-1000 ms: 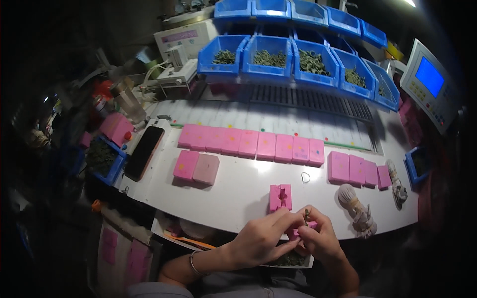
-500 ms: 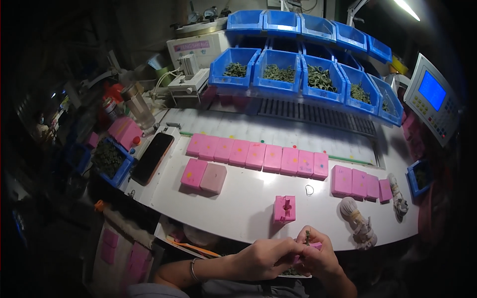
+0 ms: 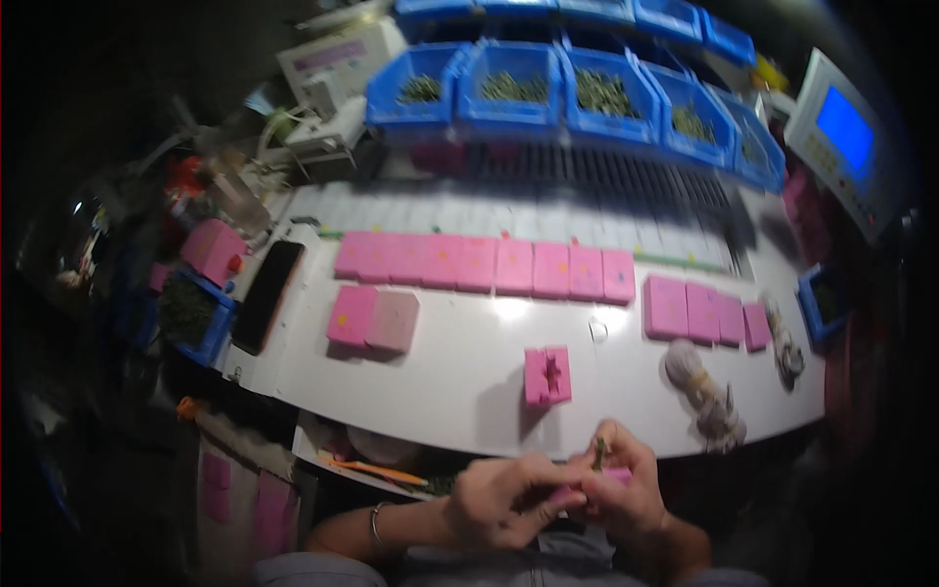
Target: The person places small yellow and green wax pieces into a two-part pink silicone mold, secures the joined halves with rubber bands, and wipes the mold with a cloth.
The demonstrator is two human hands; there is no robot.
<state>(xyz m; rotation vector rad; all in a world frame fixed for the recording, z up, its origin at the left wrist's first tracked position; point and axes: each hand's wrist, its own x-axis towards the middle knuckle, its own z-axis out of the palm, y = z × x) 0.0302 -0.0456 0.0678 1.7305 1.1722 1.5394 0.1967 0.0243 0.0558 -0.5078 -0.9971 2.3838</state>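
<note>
Near the table's front edge, my left hand and my right hand meet around a small pink rubber mold piece, mostly covered by the fingers. Both hands are closed on it. A thin green wax piece stands up between the thumb and fingers of my right hand. Just beyond the hands, a pink mold block rests upright on the white table, with a dark slotted cavity in its face. Motion blur softens the fingertips.
A row of pink blocks crosses the table. Two more blocks lie left, and several right beside a wrapped bundle. A phone lies left. Blue bins hang behind; an open drawer sits below.
My view has tilted down, so the table and bins sit higher in the picture. Both hands stay together on the mold piece, the left thumb and fingers shifting slightly.
</note>
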